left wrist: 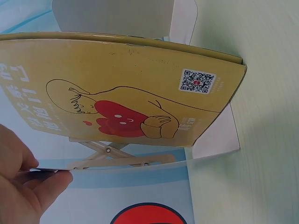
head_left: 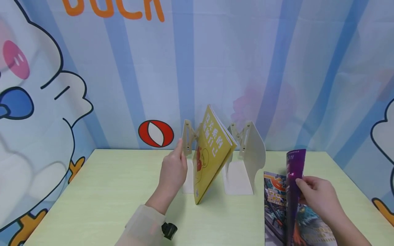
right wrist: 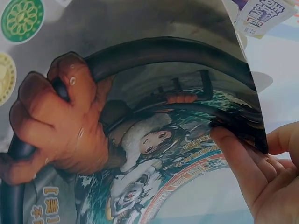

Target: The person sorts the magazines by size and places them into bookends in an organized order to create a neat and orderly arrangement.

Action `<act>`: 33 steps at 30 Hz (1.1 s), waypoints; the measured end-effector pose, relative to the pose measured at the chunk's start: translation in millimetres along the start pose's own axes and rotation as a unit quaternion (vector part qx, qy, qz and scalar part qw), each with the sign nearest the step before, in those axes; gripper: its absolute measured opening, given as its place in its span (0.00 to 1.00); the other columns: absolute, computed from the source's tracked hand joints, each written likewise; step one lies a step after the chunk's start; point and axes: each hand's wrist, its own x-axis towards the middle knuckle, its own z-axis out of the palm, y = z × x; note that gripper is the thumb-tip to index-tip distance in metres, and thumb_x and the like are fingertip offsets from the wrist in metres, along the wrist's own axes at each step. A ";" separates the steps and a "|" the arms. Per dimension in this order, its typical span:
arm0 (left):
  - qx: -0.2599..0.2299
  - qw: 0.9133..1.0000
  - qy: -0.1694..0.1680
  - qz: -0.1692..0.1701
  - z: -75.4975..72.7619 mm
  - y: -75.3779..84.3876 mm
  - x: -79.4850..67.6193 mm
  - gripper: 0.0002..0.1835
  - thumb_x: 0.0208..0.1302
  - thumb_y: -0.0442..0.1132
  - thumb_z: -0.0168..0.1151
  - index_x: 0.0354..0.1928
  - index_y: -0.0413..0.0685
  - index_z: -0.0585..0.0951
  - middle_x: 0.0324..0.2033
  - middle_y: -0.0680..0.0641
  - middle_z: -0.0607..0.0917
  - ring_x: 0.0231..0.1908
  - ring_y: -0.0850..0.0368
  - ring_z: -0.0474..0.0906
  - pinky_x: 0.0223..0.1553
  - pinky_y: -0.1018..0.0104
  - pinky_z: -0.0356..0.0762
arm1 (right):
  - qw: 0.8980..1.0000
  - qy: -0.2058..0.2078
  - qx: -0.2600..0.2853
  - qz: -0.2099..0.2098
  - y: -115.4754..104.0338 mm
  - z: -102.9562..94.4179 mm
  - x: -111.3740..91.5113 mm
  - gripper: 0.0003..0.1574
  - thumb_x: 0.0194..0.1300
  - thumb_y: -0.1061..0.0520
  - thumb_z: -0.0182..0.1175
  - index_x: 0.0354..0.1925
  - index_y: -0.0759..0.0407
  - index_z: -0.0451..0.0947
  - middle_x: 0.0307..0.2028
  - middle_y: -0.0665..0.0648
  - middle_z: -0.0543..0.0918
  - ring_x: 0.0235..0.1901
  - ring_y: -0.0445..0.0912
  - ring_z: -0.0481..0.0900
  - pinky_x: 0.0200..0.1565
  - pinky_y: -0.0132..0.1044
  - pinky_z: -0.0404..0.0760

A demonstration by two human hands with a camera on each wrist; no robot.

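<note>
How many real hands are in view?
2: the left hand, near the middle, pinches the stand's edge; the right hand, at right, pinches a magazine. No others show.

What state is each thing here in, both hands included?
White bookend: opened out, sides upright
Yellow book: tilted, standing between the bookend's sides
Magazine: lying flat
Purple cover: raised on edge; loose or attached, I can't tell
Left hand: pinching the bookend's left side
Right hand: pinching the purple cover
</note>
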 end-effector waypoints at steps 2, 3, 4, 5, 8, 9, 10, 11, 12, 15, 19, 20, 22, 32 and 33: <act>-0.002 1.000 -0.001 -0.002 0.0 -0.2 0.1 0.25 0.68 0.34 0.52 0.67 0.39 0.66 0.45 0.37 0.85 0.40 0.47 0.84 0.37 0.63 0.83 | 1.000 0.005 -0.002 -0.002 -1.8 -0.2 -1.4 0.32 0.74 0.50 0.40 0.55 0.80 0.69 0.37 0.70 0.84 0.27 0.45 0.84 0.29 0.38 0.85; -0.002 1.000 -0.001 -0.003 0.1 -0.2 0.2 0.25 0.68 0.34 0.52 0.67 0.39 0.65 0.46 0.37 0.84 0.40 0.47 0.84 0.37 0.63 0.83 | 1.000 0.008 -0.003 -0.002 -2.8 -0.2 -2.1 0.33 0.74 0.50 0.40 0.55 0.80 0.68 0.37 0.70 0.84 0.27 0.45 0.84 0.30 0.38 0.85; -0.003 1.000 -0.001 -0.003 0.1 -0.2 0.1 0.25 0.68 0.34 0.52 0.67 0.40 0.65 0.46 0.37 0.84 0.40 0.47 0.84 0.37 0.63 0.83 | 1.000 0.011 -0.004 -0.003 -3.8 -0.2 -2.7 0.33 0.74 0.49 0.40 0.55 0.80 0.69 0.37 0.71 0.84 0.27 0.45 0.84 0.30 0.38 0.85; -0.003 1.000 -0.002 -0.004 0.1 -0.2 0.1 0.26 0.68 0.34 0.51 0.67 0.40 0.65 0.46 0.37 0.84 0.40 0.47 0.84 0.37 0.63 0.83 | 1.000 0.013 -0.006 -0.004 -4.9 -0.1 -3.5 0.33 0.74 0.49 0.40 0.55 0.80 0.69 0.37 0.71 0.84 0.27 0.45 0.84 0.30 0.38 0.85; -0.002 1.000 -0.003 -0.006 -0.2 0.2 -0.1 0.26 0.68 0.34 0.52 0.67 0.40 0.65 0.46 0.37 0.84 0.41 0.47 0.84 0.38 0.63 0.83 | 1.000 0.020 -0.008 -0.007 -7.9 0.0 -5.7 0.33 0.74 0.49 0.41 0.56 0.80 0.68 0.39 0.72 0.84 0.27 0.45 0.85 0.29 0.37 0.84; -0.002 1.000 -0.003 -0.006 -0.2 0.4 -0.2 0.26 0.69 0.34 0.52 0.67 0.40 0.65 0.46 0.37 0.84 0.40 0.47 0.84 0.37 0.63 0.83 | 1.000 0.021 -0.007 -0.007 -8.8 0.0 -6.5 0.33 0.74 0.49 0.41 0.56 0.80 0.68 0.40 0.73 0.83 0.27 0.45 0.85 0.29 0.36 0.84; -0.001 1.000 -0.003 -0.006 -0.4 0.5 -0.3 0.26 0.69 0.34 0.52 0.67 0.40 0.65 0.45 0.37 0.85 0.40 0.47 0.84 0.37 0.64 0.83 | 1.000 0.023 -0.006 -0.009 -9.8 -0.2 -7.1 0.33 0.74 0.49 0.41 0.56 0.80 0.68 0.40 0.73 0.83 0.28 0.45 0.85 0.29 0.36 0.84; 0.000 1.000 -0.003 -0.007 -0.4 0.4 -0.4 0.26 0.69 0.34 0.52 0.67 0.40 0.65 0.45 0.37 0.85 0.39 0.48 0.84 0.37 0.64 0.83 | 1.000 0.023 -0.004 -0.011 -10.7 -0.3 -8.0 0.33 0.74 0.49 0.41 0.56 0.80 0.68 0.41 0.74 0.83 0.28 0.46 0.85 0.29 0.36 0.84; 0.000 1.000 -0.003 -0.006 -0.5 0.5 -0.4 0.26 0.69 0.34 0.52 0.67 0.40 0.65 0.45 0.37 0.85 0.39 0.48 0.84 0.37 0.64 0.83 | 1.000 0.025 -0.002 -0.013 -11.5 -0.4 -9.0 0.33 0.74 0.49 0.41 0.56 0.80 0.68 0.42 0.74 0.82 0.28 0.46 0.86 0.29 0.35 0.84; 0.002 1.000 -0.002 -0.005 -0.7 0.4 -0.5 0.26 0.69 0.34 0.52 0.67 0.40 0.65 0.45 0.37 0.85 0.39 0.48 0.84 0.36 0.65 0.83 | 0.999 0.028 0.004 -0.021 -13.9 -1.2 -11.9 0.34 0.74 0.48 0.42 0.57 0.80 0.68 0.44 0.75 0.81 0.29 0.46 0.86 0.30 0.35 0.84; 0.002 1.000 -0.001 -0.005 -1.1 0.7 -0.4 0.26 0.69 0.34 0.52 0.67 0.40 0.65 0.45 0.38 0.85 0.40 0.48 0.84 0.36 0.65 0.83 | 0.998 0.041 0.000 -0.037 -16.5 -2.1 -15.5 0.35 0.73 0.46 0.42 0.56 0.79 0.69 0.44 0.75 0.81 0.29 0.45 0.86 0.30 0.34 0.84; 0.002 1.000 -0.001 -0.006 -1.0 0.8 -0.3 0.26 0.69 0.34 0.52 0.67 0.40 0.65 0.45 0.38 0.85 0.40 0.48 0.84 0.37 0.65 0.83 | 0.998 0.043 -0.002 -0.040 -17.1 -2.3 -16.2 0.36 0.73 0.46 0.42 0.56 0.79 0.69 0.44 0.75 0.81 0.28 0.45 0.86 0.29 0.35 0.84; 0.002 1.000 -0.001 -0.007 -1.1 1.1 0.0 0.26 0.69 0.35 0.52 0.68 0.40 0.65 0.46 0.38 0.85 0.41 0.48 0.84 0.37 0.65 0.83 | 0.998 0.049 -0.009 -0.043 -18.6 -2.6 -17.7 0.36 0.73 0.45 0.42 0.56 0.79 0.69 0.43 0.75 0.82 0.28 0.45 0.86 0.29 0.35 0.84; -0.004 1.000 -0.004 -0.009 -0.7 1.9 -0.2 0.26 0.69 0.35 0.52 0.68 0.41 0.65 0.48 0.38 0.84 0.43 0.48 0.83 0.40 0.64 0.83 | 0.997 0.067 -0.011 -0.034 -29.9 -2.3 -25.3 0.39 0.72 0.40 0.42 0.57 0.76 0.70 0.42 0.73 0.83 0.27 0.45 0.86 0.30 0.38 0.85; -0.004 1.000 -0.003 -0.009 -0.6 1.9 -0.4 0.26 0.69 0.35 0.52 0.68 0.40 0.65 0.48 0.38 0.84 0.43 0.48 0.83 0.40 0.64 0.83 | 0.997 0.068 -0.011 -0.032 -30.7 -2.5 -26.0 0.40 0.72 0.40 0.42 0.57 0.76 0.70 0.43 0.73 0.83 0.27 0.45 0.86 0.30 0.38 0.85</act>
